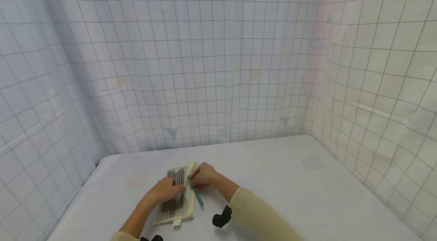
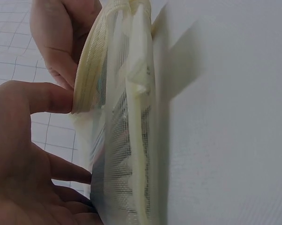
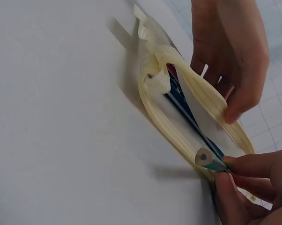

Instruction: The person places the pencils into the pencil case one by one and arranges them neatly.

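Note:
A cream mesh zip pouch (image 1: pixel 191 210) lies flat on the table, several dark pencils (image 1: pixel 172 205) showing through it side by side. My left hand (image 1: pixel 165 191) rests over it and grips its upper panel, thumb at the zip edge (image 2: pixel 90 70). On the right side the mouth gapes, and blue pencils (image 3: pixel 190 115) show inside in the right wrist view. Between thumb and fingers my right hand (image 1: pixel 206 174) pinches a teal pencil (image 1: pixel 198 197) at the mouth. The pencil's blunt round end (image 3: pixel 203 157) faces the right wrist camera; its other end is hidden by the hand.
A small cream tab (image 1: pixel 176 223) sticks out from the pouch's near end. The white-covered table (image 1: pixel 290 180) extends to the right, with gridded curtains (image 1: pixel 211 62) behind and at both sides. A black wrist device (image 1: pixel 222 216) sits by the right sleeve.

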Available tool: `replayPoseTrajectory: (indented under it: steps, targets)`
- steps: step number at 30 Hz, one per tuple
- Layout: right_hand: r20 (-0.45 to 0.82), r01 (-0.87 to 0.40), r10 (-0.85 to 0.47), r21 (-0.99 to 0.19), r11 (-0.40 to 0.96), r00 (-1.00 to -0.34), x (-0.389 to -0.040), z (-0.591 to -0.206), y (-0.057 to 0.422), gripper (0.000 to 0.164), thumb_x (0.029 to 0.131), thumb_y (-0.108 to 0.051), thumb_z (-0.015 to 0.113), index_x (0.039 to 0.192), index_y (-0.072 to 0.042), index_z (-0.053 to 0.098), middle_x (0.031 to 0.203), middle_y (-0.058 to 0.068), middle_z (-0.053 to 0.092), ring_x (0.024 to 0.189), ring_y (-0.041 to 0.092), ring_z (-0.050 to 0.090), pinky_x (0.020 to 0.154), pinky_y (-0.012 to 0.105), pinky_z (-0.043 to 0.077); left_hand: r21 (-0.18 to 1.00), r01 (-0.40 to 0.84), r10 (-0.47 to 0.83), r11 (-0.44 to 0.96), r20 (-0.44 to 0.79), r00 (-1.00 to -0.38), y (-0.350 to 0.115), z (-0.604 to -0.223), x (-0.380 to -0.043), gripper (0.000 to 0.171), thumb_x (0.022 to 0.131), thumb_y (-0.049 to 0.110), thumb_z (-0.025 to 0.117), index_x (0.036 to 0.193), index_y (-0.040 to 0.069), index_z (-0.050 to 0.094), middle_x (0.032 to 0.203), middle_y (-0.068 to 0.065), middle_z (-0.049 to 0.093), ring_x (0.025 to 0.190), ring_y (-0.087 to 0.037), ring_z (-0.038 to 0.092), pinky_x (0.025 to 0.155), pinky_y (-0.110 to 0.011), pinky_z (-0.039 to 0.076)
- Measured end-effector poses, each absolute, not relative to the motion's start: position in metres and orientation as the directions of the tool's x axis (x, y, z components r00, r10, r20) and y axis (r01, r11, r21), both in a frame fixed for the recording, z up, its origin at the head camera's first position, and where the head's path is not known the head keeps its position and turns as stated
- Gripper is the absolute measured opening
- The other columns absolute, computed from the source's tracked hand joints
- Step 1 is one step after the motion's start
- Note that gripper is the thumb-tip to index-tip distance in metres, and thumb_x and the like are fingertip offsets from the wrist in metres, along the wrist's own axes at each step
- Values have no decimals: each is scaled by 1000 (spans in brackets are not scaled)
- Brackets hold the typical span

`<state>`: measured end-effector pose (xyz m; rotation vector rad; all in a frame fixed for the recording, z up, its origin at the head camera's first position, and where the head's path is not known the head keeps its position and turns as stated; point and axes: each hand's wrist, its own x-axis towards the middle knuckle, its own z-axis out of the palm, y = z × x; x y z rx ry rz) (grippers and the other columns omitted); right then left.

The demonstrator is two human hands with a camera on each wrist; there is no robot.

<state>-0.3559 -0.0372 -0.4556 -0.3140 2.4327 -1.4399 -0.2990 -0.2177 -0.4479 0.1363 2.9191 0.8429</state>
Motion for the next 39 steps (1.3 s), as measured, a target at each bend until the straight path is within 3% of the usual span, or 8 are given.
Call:
replayPoseTrajectory:
  steps: [8, 13, 16, 19, 23, 30, 34, 39]
  targets:
    - [-123, 0, -241, -891, 455, -963, -348, -461, -59, 19, 86, 4, 73, 70, -6, 73, 58, 5, 66, 43, 10, 58, 48, 25, 53, 577, 60, 116, 815, -61, -991, -215, -449, -297, 32, 87, 34, 68, 80, 6, 53, 74, -7, 52, 65, -20, 52, 61, -35, 45]
    - [-213, 93, -337, -936, 339, -917, -349, -459, -52, 16, 93, 4, 66, 80, -1, 75, 67, 10, 69, 49, 12, 61, 49, 25, 54, 596, 53, 119, 801, -72, -990, -215, -447, -295, 33, 88, 36, 68, 82, 6, 53, 73, -5, 48, 66, -21, 51, 61, -35, 42]
    - [-251, 139, -393, -946, 291, -885, -353, -457, -41, 11, 96, 1, 66, 95, 2, 77, 78, 12, 72, 58, 15, 66, 53, 27, 55, 597, 42, 126, 801, -99, -987, -217, -446, -296, 42, 92, 42, 68, 92, 2, 57, 81, -8, 52, 75, -24, 55, 67, -40, 47]
    - [-250, 132, -393, -944, 303, -885, -358, -453, -28, 14, 96, -2, 68, 107, 0, 76, 85, 11, 74, 63, 18, 69, 55, 30, 56, 586, 39, 136, 809, -122, -983, -219, -443, -296, 65, 94, 51, 67, 113, -11, 61, 106, -24, 63, 97, -40, 63, 83, -53, 52]
    - [-237, 109, -367, -936, 335, -899, -365, -449, -10, 20, 92, -4, 72, 112, 0, 75, 88, 9, 74, 70, 21, 72, 58, 33, 58, 593, 63, 161, 803, -115, -980, -221, -441, -298, 83, 93, 47, 67, 141, -18, 47, 142, -42, 45, 130, -59, 44, 102, -67, 39]
    - [-235, 95, -315, -911, 402, -920, -372, -445, 19, 25, 89, -4, 78, 113, 1, 74, 91, 7, 73, 78, 22, 72, 66, 36, 59, 514, 265, 347, 816, -68, -936, -218, -448, -307, 80, 83, 37, 82, 147, -1, 54, 154, -43, 27, 141, -66, 20, 102, -79, 25]
    - [-238, 101, -287, -901, 422, -928, -372, -440, 34, 30, 87, -4, 80, 116, 0, 73, 96, 7, 71, 82, 24, 72, 72, 39, 59, 399, 268, 340, 877, -121, -933, -212, -445, -308, 80, 79, 48, 86, 146, 13, 60, 160, -36, 25, 142, -67, 15, 96, -88, 16]
    - [-226, 94, -274, -902, 422, -935, -373, -437, 56, 34, 86, -4, 82, 118, 0, 72, 100, 8, 69, 82, 24, 71, 73, 38, 59, 312, 259, 323, 914, -172, -931, -209, -436, -309, 79, 78, 51, 86, 145, 17, 62, 162, -32, 23, 145, -62, 13, 99, -87, 10]
